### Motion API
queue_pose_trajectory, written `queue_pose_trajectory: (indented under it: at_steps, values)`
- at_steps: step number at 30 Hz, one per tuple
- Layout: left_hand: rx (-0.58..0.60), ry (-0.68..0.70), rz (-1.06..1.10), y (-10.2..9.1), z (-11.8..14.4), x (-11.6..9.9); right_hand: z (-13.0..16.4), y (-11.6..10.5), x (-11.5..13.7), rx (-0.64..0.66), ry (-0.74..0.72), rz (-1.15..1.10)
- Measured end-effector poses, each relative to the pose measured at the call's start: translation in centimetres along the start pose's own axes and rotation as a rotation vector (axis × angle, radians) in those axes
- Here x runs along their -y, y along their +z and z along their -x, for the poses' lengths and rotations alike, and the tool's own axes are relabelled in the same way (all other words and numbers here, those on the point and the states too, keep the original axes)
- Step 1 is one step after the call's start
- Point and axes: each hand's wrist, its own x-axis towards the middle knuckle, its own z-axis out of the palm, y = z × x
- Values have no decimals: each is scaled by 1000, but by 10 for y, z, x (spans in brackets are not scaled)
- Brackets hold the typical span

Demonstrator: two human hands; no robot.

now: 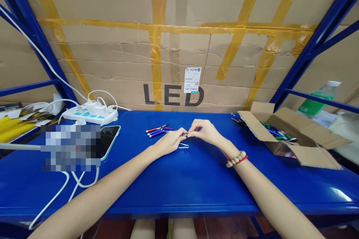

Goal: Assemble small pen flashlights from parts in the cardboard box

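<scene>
Small metallic penlight (184,134), white cord, pinched between both hands (187,137)

We see a small metallic piece (184,134) pinched between both hands over the blue table, perhaps a tiny flashlight (mostly hidden), its pale cord loop (183,145) trailing below.

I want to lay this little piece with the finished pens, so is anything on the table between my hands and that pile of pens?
Nothing visible. Both hands, left hand and right hand, pinch the small metal piece, and the pens lie just to its left on bare blue table.
</scene>
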Motion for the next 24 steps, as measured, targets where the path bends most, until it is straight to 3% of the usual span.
queue_pose_trajectory:
  at_steps: [6, 12, 17, 24]
  values:
    - [-69, 43, 2, 2, 0, 2, 1, 1, 13, 107, 402, -297]
    - [-154, 80, -35, 4, 0, 2, 2, -2, 27, 122, 611, -449]
    - [-191, 69, -1, 5, -1, 4, 2, -1, 28, 83, 617, -474]
    - [-185, -14, 9, 5, -5, 5, -3, 6, 19, 20, 428, -390]
